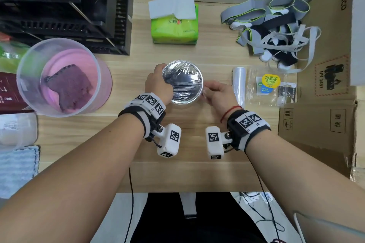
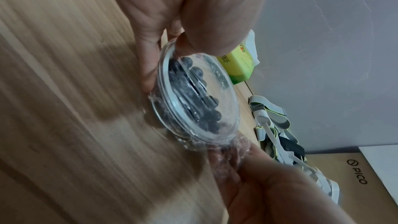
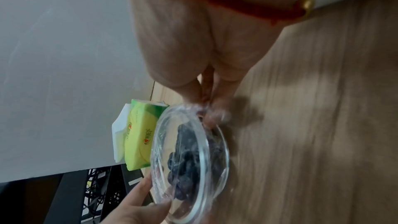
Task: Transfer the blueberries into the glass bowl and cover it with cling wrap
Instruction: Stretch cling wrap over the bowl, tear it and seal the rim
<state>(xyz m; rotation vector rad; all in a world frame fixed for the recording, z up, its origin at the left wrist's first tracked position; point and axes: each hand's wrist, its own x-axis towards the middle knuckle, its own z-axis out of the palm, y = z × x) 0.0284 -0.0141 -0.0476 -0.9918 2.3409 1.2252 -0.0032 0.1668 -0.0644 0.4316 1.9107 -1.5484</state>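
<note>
The glass bowl (image 1: 182, 82) (image 2: 193, 98) (image 3: 189, 163) sits mid-table with dark blueberries (image 2: 193, 101) (image 3: 183, 159) inside and cling wrap (image 1: 183, 79) stretched over its top. My left hand (image 1: 158, 83) (image 2: 163, 43) grips the bowl's left rim, thumb over the edge and fingers down the side. My right hand (image 1: 217, 92) (image 3: 206, 106) pinches the loose wrap at the bowl's right rim. The cling wrap roll (image 1: 239, 85) lies right of the bowl, beside the empty clear blueberry box (image 1: 266, 85).
A green tissue pack (image 1: 174, 23) (image 2: 239, 64) (image 3: 137, 135) lies behind the bowl. Grey straps (image 1: 276, 29) are heaped at the back right. A plastic tub (image 1: 59, 77) with a purple cloth stands left, black crates (image 1: 69, 6) behind it, cardboard boxes (image 1: 320, 120) at right.
</note>
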